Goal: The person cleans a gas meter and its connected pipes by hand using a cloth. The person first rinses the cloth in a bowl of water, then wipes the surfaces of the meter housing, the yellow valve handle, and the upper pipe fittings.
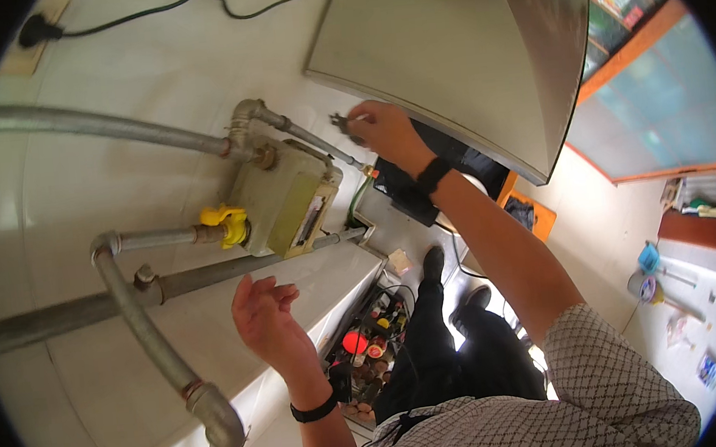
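Note:
My right hand (382, 131) pinches a small dark tool (341, 124); its exact kind is hard to make out. It is held near the tiled wall, just above a thin metal pipe (319, 142) that ends in a brass fitting (369, 171). Below and left of that hand, a gas meter (286, 204) is mounted on pipework. A valve with a yellow handle (228, 224) joins its lower left side. My left hand (272, 323) is raised below the meter, touching nothing, its fingers loosely curled and apart.
A range hood (438, 44) juts out beside my right forearm, over a dark cooktop (403, 187). Thick grey pipes (113, 131) run along the wall. A crate of jars and bottles (369, 350) stands by my legs. A black plug (38, 30) trails a cable.

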The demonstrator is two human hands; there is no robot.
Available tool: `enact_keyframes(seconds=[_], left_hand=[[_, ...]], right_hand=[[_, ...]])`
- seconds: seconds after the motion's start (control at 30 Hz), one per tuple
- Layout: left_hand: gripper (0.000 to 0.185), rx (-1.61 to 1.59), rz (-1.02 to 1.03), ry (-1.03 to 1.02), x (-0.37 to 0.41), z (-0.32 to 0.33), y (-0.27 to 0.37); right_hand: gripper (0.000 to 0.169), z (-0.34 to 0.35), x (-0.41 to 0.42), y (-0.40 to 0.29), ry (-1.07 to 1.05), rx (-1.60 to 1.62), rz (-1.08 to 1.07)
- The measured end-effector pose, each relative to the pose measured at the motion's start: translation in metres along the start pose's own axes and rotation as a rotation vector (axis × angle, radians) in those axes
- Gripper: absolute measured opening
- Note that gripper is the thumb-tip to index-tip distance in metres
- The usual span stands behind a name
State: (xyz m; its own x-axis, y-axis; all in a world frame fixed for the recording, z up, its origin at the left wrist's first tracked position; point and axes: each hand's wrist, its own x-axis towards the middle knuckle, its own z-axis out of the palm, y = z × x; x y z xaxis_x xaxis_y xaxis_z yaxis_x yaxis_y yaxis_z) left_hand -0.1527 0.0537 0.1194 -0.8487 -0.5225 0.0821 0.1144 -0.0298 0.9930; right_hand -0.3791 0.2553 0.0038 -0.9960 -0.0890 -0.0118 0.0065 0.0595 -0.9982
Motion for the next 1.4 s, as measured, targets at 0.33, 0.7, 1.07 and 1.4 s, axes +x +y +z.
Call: enact_keyframes(seconds=[0.33, 0.7, 1.07, 1.4], left_hand=[[0.053, -0.289, 0.191, 0.014, 0.030, -0.001, 0.068], [0.062, -0.627, -0.030, -0.377, 0.049, 0.009, 0.098], [0.054, -0.663, -0.082, -0.457, 0.055, 0.021, 0.111], [0.028, -0.715, -0.142, -0.437, 0.066, 0.013, 0.115]], right_hand=[[0.016, 0.055, 0.016, -0.006, -0.132, -0.236, -0.182], [0.015, 0.052, 0.015, 0.018, -0.110, -0.332, -0.294], [0.016, 0.028, 0.032, 0.020, -0.113, -0.307, -0.310], [0.019, -0.116, -0.085, -0.002, 0.071, 0.174, 0.163]])
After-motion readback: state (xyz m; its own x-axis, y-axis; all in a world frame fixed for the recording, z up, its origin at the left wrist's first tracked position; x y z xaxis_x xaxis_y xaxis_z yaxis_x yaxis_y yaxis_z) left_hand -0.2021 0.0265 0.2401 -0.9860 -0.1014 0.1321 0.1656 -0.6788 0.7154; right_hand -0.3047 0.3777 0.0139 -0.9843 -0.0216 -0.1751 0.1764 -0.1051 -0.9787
